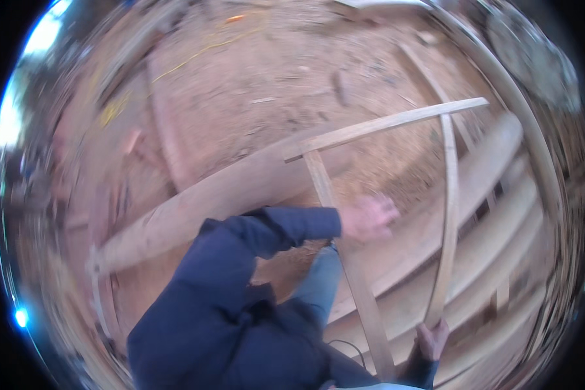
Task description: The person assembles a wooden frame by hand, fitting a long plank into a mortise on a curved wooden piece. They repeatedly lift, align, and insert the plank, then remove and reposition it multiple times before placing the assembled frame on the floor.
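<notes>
Reddish-brown packed dirt, strewn with sawdust and offcuts, is forming the ground around the work. Lying to the left of the left hand (369, 218) is a long pale rounded timber beam (240, 195), running from lower left up toward the right. That hand, at the end of a dark blue sleeve (266, 231), is blurring with motion above a stack of pale sawn planks (500, 214); whether it is open or closed cannot be determined. Passing just beside that hand is the left rail of a pale wooden frame of thin slats (344, 260). The frame's long axis is running from the person's body up and away, its crosspiece (390, 122) capping the far end and pointing up-right. The right hand (431, 339) is closing around the lower end of the right rail (447, 214). Judged from the slender sections, the frame is likely light but springy, with joints that may rack; gripping both rails near the body should steady it.
</notes>
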Motion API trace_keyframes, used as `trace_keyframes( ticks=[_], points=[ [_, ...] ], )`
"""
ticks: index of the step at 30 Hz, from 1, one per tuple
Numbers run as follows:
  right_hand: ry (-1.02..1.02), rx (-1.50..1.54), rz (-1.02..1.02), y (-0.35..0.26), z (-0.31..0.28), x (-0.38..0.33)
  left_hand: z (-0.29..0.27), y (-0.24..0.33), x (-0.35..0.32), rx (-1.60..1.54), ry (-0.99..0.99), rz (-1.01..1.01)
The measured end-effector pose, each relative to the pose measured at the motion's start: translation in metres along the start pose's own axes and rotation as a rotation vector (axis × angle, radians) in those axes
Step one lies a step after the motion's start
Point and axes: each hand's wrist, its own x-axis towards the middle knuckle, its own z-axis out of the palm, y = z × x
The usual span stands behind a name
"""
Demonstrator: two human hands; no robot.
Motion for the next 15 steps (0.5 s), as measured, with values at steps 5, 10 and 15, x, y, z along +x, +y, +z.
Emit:
trace_keyframes(
  ticks=[5, 10, 15],
  points=[
    [-0.043, -0.111, -0.290, -0.062, 0.056, -0.099, -0.058, 0.107, -0.201, 0.157, 0.000, 0.284],
    [0.051, -0.478, -0.744, -0.126, 0.053, -0.144, -0.127, 0.154, -0.360, 0.579, 0.585, 0.120],
    [0.388, -1.050, -1.439, -0.335, 0.125, -0.312, -0.187, 0.175, -0.433, 0.608, 0.946, 0.072]
  ],
)
